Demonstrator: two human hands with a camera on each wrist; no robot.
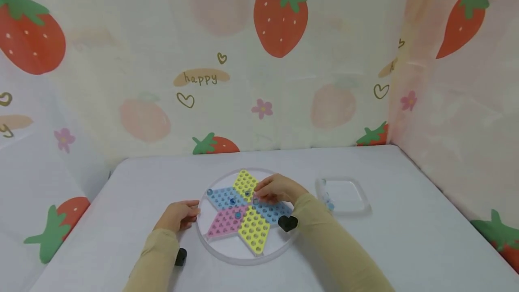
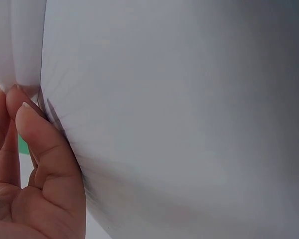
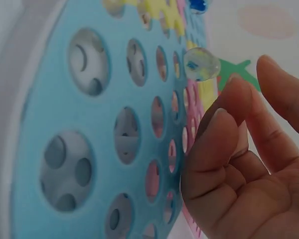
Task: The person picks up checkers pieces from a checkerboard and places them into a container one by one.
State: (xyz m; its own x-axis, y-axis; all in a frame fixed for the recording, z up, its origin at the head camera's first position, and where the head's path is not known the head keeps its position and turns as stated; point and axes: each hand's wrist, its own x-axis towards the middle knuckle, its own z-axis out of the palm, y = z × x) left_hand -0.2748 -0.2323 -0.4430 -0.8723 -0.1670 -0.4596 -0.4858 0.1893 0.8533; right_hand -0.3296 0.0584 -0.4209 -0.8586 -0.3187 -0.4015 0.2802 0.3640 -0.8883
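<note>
Lying flat, the star board (image 1: 248, 213) aims yellow tips (image 1: 258, 248) near and far.

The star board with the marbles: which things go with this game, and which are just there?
Part of the game, it seems: star board, marbles, clear tray, left hand, right hand.
Just there: strawberry backdrop, white table, black heart.

The right hand (image 1: 279, 188) hides the far right part of the star-patterned board (image 1: 254, 234), whose left rim blurs in the right wrist view. The marbles (image 1: 330, 205) in the right-hand tray (image 1: 364, 199) are too small to count; the left wrist view cuts off the left hand (image 2: 50, 169).
</note>
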